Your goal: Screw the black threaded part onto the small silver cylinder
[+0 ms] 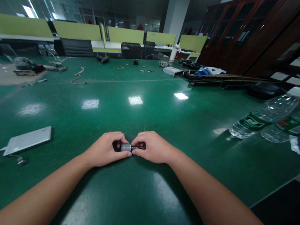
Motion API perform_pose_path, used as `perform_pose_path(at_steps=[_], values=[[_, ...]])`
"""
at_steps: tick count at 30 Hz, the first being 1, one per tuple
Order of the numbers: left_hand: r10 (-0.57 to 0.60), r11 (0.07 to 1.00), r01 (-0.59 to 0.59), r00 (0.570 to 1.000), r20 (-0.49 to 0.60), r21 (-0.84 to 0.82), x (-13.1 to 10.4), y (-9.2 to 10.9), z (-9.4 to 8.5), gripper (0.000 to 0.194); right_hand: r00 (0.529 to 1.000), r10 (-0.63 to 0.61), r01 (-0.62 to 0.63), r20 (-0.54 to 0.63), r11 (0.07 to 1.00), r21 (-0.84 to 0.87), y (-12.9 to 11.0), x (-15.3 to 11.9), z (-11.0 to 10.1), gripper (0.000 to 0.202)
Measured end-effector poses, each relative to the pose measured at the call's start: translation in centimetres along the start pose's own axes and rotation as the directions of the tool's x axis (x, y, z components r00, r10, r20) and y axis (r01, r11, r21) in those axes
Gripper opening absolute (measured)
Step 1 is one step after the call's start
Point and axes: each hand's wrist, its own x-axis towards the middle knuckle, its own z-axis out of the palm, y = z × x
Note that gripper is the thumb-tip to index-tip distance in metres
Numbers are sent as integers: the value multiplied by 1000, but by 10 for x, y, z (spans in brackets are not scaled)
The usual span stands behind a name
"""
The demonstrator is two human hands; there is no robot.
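My left hand (109, 147) is closed around a small grey-and-black cylinder (126, 147), thumb below and fingers above. Close against it, my right hand (153, 148) pinches a thin dark piece (139, 147) at the cylinder's right end. Whether the two pieces are joined or only touch, I cannot tell. Both lie roughly level, just over the green tabletop (139, 115). My fingers cover part of each.
A silver flat device (29, 140) with a white cable and a small metal part (22, 160) lie at left. Two water bottles (268, 112) stand at right. Farther back are a cord (79, 74), dark long strips (223, 81) and a white box (172, 71).
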Motion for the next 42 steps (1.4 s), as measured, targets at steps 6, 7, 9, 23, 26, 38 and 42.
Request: perform_pose_path(at_steps=[6,7,9,23,26,38,42], values=[[10,1000,-11,1000,12,16,1,2,-1,23,1000,-7,7,22,1000,-16,-1,0,-1,14],[9,1000,-9,1000,12,14,1,2,-1,23,1000,-5,6,24,1000,-17,-1,0,-1,14],[6,1000,-6,1000,15,7,1,2,-1,22,1000,0,0,28,1000,-13,-1,0,-3,14],[9,1000,-9,1000,4,1,0,1,-2,23,997,57,-58,57,998,11,0,-3,-9,13],[6,1000,-6,1000,6,2,-1,1,-2,24,997,54,-54,51,999,-1,1,-3,-10,13],[3,1000,-3,1000,-2,2,-1,3,-3,23,993,86,-83,76,996,-39,4,-7,-20,13],[0,1000,0,1000,3,3,-1,2,-3,24,990,118,-116,81,993,-31,5,-8,-22,13]])
